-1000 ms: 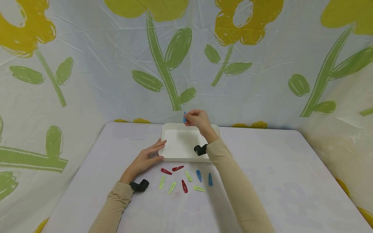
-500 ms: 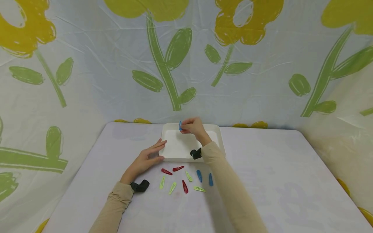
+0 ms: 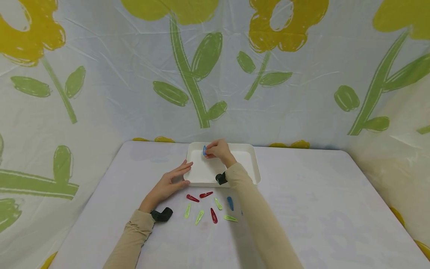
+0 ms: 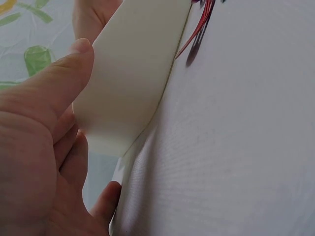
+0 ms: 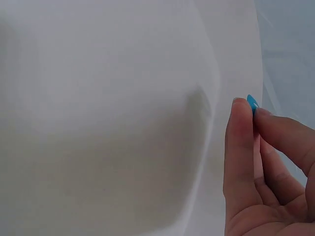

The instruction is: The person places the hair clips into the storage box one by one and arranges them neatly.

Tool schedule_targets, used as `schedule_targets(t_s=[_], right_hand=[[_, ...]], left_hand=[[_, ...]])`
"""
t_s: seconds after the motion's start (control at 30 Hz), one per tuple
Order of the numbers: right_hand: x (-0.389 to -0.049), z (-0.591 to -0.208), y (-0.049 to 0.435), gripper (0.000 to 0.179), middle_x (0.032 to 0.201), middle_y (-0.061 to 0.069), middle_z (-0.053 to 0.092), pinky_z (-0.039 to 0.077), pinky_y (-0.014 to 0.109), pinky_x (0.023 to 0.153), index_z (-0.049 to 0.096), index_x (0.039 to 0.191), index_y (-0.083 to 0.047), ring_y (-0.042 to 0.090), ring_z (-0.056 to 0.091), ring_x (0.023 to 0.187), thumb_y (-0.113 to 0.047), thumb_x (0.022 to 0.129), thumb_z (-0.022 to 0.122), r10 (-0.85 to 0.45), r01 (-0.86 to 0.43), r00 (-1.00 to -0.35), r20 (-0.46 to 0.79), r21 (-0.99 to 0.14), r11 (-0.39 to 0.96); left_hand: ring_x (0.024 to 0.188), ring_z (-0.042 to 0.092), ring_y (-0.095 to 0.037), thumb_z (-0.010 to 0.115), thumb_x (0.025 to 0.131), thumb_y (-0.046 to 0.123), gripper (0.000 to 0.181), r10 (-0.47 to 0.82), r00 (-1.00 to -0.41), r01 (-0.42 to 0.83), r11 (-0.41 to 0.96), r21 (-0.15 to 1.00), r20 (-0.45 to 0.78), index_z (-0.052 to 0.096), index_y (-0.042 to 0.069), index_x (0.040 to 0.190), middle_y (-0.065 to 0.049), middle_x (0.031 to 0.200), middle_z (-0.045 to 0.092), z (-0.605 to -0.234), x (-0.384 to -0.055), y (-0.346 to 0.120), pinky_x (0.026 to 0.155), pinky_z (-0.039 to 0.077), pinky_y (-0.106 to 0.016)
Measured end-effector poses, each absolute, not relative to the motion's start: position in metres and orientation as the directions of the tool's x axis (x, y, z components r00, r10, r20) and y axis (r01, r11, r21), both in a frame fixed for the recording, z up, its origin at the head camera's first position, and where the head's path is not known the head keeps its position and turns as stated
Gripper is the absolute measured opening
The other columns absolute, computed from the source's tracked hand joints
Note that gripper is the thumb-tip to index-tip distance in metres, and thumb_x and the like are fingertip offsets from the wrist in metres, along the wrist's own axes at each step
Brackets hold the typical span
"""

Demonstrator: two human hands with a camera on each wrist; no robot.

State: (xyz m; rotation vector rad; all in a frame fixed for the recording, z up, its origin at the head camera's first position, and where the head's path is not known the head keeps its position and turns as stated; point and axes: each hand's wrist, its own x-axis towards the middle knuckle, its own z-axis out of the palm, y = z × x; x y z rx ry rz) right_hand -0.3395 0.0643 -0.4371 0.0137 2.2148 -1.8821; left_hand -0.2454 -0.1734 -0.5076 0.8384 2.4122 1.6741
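Note:
My right hand [image 3: 219,149] pinches a blue snap hair clip [image 3: 204,150] between thumb and fingertips, over the far left part of a white tray [image 3: 198,171]. Only the clip's tip shows above the fingers in the right wrist view. At the tray's left side, my left hand [image 3: 167,185] touches it with extended fingers, and the left wrist view shows the thumb [image 4: 74,66] against the outer wall. In front of the tray lie red hair clips [image 3: 214,215], light green hair clips [image 3: 199,217] and a blue hair clip [image 3: 230,203]. Another blue one is mostly hidden by the right sleeve.
The tray stands near the back edge of a table [image 3: 302,201] with a pale cloth. Behind it hangs a flower-printed curtain [image 3: 134,112]. Each wrist carries a black camera mount, such as the left one [image 3: 162,215].
My right hand has come down and to the left with the blue hair clip, from above the tray's back rim to over its far left part. The left hand has stayed in place.

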Motion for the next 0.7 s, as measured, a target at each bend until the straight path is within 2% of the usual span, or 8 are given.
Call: schedule_targets(t_s=[0.17, 0.27, 0.43, 0.53, 0.7], right_hand=[[-0.3421, -0.438, 0.062, 0.015, 0.081, 0.018, 0.067, 0.06, 0.029, 0.067, 0.066, 0.099, 0.017, 0.018, 0.067, 0.06, 0.012, 0.085, 0.07, -0.13, 0.177, -0.969, -0.209, -0.959, 0.223], [-0.3427, -0.4387, 0.0602, 0.014, 0.08, 0.018, 0.068, 0.06, 0.032, 0.071, 0.067, 0.097, 0.016, 0.024, 0.071, 0.066, 0.012, 0.084, 0.071, -0.111, 0.183, -0.969, -0.219, -0.946, 0.268], [-0.3437, -0.4409, 0.0569, 0.012, 0.083, 0.025, 0.071, 0.06, 0.034, 0.073, 0.068, 0.094, 0.015, 0.032, 0.074, 0.078, 0.011, 0.083, 0.071, -0.102, 0.166, -0.971, -0.214, -0.921, 0.351], [-0.3438, -0.4416, 0.0556, 0.012, 0.087, 0.027, 0.072, 0.06, 0.033, 0.073, 0.068, 0.094, 0.015, 0.033, 0.074, 0.079, 0.011, 0.083, 0.071, -0.104, 0.164, -0.97, -0.219, -0.909, 0.383], [-0.3426, -0.4398, 0.0548, 0.013, 0.084, 0.026, 0.072, 0.059, 0.031, 0.073, 0.067, 0.093, 0.012, 0.03, 0.075, 0.075, 0.01, 0.081, 0.072, -0.097, 0.177, -0.966, -0.239, -0.886, 0.428]], left_hand=[[0.15, 0.016, -0.008, 0.073, 0.092, 0.022, 0.06, 0.477, -0.849, 0.378, 0.244, 0.893, 0.229, 0.05, 0.011, 0.146, 0.01, 0.156, 0.038, -0.5089, -0.2458, -0.1739, 0.12, 0.012, -0.051], [0.15, 0.016, -0.011, 0.073, 0.092, 0.022, 0.059, 0.48, -0.844, 0.39, 0.24, 0.889, 0.24, 0.051, 0.01, 0.146, 0.009, 0.156, 0.038, -0.5094, -0.2458, -0.1742, 0.12, 0.012, -0.049], [0.15, 0.016, -0.012, 0.073, 0.092, 0.021, 0.058, 0.478, -0.841, 0.402, 0.238, 0.884, 0.254, 0.052, 0.009, 0.144, 0.008, 0.155, 0.04, -0.5102, -0.2456, -0.1743, 0.12, 0.013, -0.032], [0.15, 0.017, -0.011, 0.074, 0.091, 0.02, 0.058, 0.477, -0.841, 0.399, 0.228, 0.888, 0.256, 0.053, 0.009, 0.144, 0.008, 0.155, 0.041, -0.5106, -0.2457, -0.1741, 0.118, 0.014, -0.025], [0.15, 0.017, -0.013, 0.074, 0.09, 0.017, 0.058, 0.475, -0.843, 0.39, 0.214, 0.896, 0.254, 0.053, 0.01, 0.144, 0.006, 0.155, 0.041, -0.51, -0.246, -0.1738, 0.12, 0.014, -0.03]])
